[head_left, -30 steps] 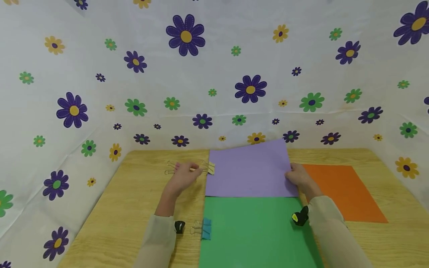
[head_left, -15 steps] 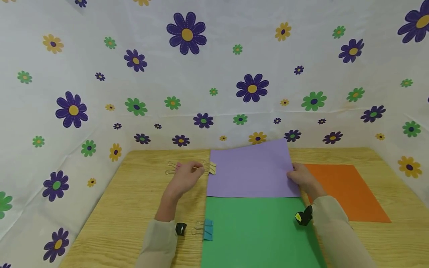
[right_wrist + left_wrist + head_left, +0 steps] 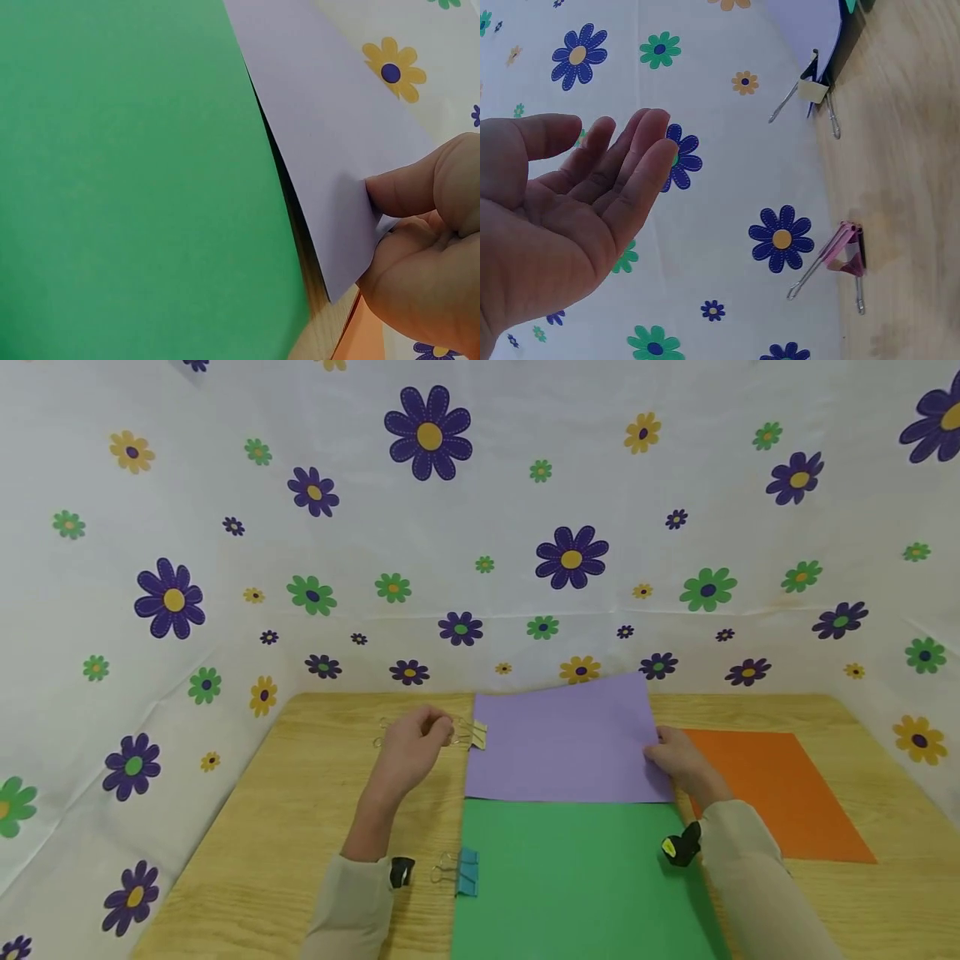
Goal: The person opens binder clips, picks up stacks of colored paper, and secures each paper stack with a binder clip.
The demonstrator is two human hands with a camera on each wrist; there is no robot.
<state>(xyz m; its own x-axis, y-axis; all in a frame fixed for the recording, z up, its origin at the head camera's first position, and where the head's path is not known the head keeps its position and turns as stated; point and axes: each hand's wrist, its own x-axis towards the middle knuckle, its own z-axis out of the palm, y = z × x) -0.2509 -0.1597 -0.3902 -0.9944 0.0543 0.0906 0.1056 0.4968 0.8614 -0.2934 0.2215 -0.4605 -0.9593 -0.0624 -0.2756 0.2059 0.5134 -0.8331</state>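
Green sheet nearest, blue clip on its left edge. Beyond, right hand pinches right edge of purple sheet; left hand relaxed, fingers loosely curved, near yellow clip on purple sheet. Flowered cloth behind.

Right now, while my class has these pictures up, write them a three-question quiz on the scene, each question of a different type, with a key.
1. Multiple choice: in the head view, which clip grips the left edge of the purple sheet? A) the pink one B) the yellow one C) the blue one

2. True or false: the right hand is pinching the purple sheet.

3. Short answer: what is the left hand holding?

Key:
1. B, the yellow clip.
2. True: the thumb presses on the face of the sheet near its corner.
3. Nothing: the left wrist view shows the hand open, apart from the clips.
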